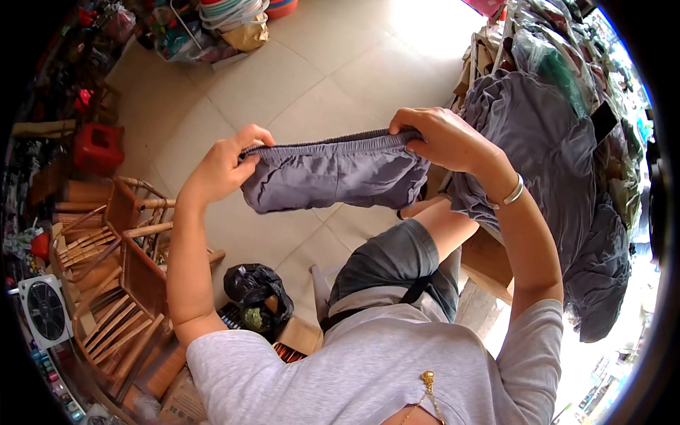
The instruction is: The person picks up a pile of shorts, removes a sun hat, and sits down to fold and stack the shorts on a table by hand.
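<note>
A pair of grey-purple elastic-waist pants (336, 177) is stretched out in front of me, its gathered waistband running between my two hands. At one end of the band, my left hand (225, 161) pinches the fabric between thumb and fingers. My right hand (448, 138), with a silver bangle on the wrist, grips the other end. The cloth hangs below the band in folds, and its lower part is foreshortened from above. Beside my right arm lies a heap of similar grey garments (528, 142), draped over the pile on the right.
Bamboo chairs (134, 248) stand at the left, near a small fan (45, 312) and a red container (99, 149). A black plastic bag (258, 290) and a cardboard box (301, 334) sit on the tiled floor (304, 78) close to me. Stacked basins (230, 14) are at the far side.
</note>
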Available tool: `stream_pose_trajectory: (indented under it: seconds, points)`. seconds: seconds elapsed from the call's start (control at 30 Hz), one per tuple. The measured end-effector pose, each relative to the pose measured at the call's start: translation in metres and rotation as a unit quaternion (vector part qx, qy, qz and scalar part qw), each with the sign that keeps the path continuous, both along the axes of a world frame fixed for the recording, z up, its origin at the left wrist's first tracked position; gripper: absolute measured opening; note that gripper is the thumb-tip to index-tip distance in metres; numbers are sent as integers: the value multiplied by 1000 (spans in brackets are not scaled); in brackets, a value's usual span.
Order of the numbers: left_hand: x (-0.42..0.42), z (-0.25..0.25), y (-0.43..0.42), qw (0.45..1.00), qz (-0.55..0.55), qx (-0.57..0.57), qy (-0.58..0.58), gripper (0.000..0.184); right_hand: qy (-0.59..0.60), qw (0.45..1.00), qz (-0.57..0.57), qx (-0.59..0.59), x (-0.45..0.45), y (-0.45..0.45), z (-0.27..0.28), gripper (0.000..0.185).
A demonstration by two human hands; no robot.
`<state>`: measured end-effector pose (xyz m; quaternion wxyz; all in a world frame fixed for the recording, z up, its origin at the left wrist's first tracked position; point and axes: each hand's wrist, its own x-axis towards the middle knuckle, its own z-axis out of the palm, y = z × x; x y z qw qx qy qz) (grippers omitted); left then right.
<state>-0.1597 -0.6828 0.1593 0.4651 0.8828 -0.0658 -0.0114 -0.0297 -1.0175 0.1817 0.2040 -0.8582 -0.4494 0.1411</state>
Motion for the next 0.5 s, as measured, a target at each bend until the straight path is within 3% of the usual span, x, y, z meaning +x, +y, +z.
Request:
stream_pose_trajectory:
  seconds: [0.07, 0.1, 0.2, 0.27, 0.4, 0.5]
  points:
    - [-4, -1, 1, 992, -59, 112, 10, 30, 25, 998, -13, -63, -4, 3, 2, 28]
    - [-6, 5, -1, 983, -54, 157, 74, 31, 45, 991, -25, -125, -6, 4, 3, 27]
    - [-5, -10, -2, 965, -62, 241, 84, 36, 62, 985, -20, -160, -6, 4, -22, 24]
    - [-3, -23, -5, 968, -61, 238, 53, 40, 3, 994, 6, -109, -5, 0, -41, 24]
    - [-3, -27, -9, 980, -40, 196, -11, 50, -44, 983, -21, -174, 5, 9, -39, 20]
    - [1, -23, 6, 967, -107, 211, -95, 43, -89, 984, -50, -148, 14, 8, -23, 19]
